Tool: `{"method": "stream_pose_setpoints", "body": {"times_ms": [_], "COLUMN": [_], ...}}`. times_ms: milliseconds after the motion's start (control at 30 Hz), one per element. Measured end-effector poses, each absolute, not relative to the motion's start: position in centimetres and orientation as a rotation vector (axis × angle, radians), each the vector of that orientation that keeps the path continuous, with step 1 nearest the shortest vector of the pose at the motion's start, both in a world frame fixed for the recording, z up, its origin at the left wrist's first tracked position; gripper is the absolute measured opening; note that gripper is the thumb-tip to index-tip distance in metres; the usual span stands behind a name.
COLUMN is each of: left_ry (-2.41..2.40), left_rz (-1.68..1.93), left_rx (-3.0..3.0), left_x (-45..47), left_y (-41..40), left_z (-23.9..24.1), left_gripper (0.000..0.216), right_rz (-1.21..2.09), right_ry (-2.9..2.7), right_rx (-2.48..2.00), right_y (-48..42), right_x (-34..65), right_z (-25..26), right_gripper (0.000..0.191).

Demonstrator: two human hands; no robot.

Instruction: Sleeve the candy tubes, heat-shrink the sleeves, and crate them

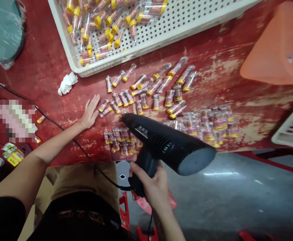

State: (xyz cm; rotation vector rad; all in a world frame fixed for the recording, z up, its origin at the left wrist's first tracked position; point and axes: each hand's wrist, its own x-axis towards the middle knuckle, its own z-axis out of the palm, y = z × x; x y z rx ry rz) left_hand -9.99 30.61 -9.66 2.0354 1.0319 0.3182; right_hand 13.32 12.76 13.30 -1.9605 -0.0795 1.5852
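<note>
My right hand (pixel 153 187) is clamped round the grip of the black heat gun (pixel 165 145); its nozzle points down and away from me at the near cluster of small yellow-capped tubes (pixel 120 139) on the red desk (pixel 48 67). My left hand (pixel 90 112) lies flat and spread on the desk, holding nothing, fingertips just beside the loose tubes (pixel 106 107) in the middle row.

Risks as I judge them:
- Left fingers sit near the nozzle's line. If the gun swings left, hot air could catch them.
- Holding heat on one spot could warp the plastic tubes or scorch their sleeves; the cluster is packed tight, so outer ones may get less heat than inner ones.
- Airflow may roll the light tubes; those near the desk's front edge could drop to the floor.
- The power cord (pixel 61 127) runs across the desk under my left forearm and down to the gun; a snag could jerk my aim.
- Crumpled tissue (pixel 67 83) lies well apart from the nozzle; low concern.

The white perforated tray (pixel 186 23) holds more tubes, out of the heat.
</note>
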Motion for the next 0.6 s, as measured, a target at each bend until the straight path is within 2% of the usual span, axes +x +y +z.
{"method": "stream_pose_setpoints", "body": {"times_ms": [200,600], "left_ry": [1.037,1.086], "left_rz": [0.367,0.36], "left_rx": [2.025,2.001], "left_x": [-10.2,-11.8], "left_y": [29.6,29.0], "left_z": [-9.7,-9.9], "left_gripper": [0.075,0.074], "right_rz": [1.778,1.587], "right_ry": [-0.086,-0.11], "right_rx": [-1.738,-1.845], "right_y": [12.8,13.3], "right_x": [12.0,9.0], "right_z": [13.2,12.3], "right_gripper": [0.036,0.035]}}
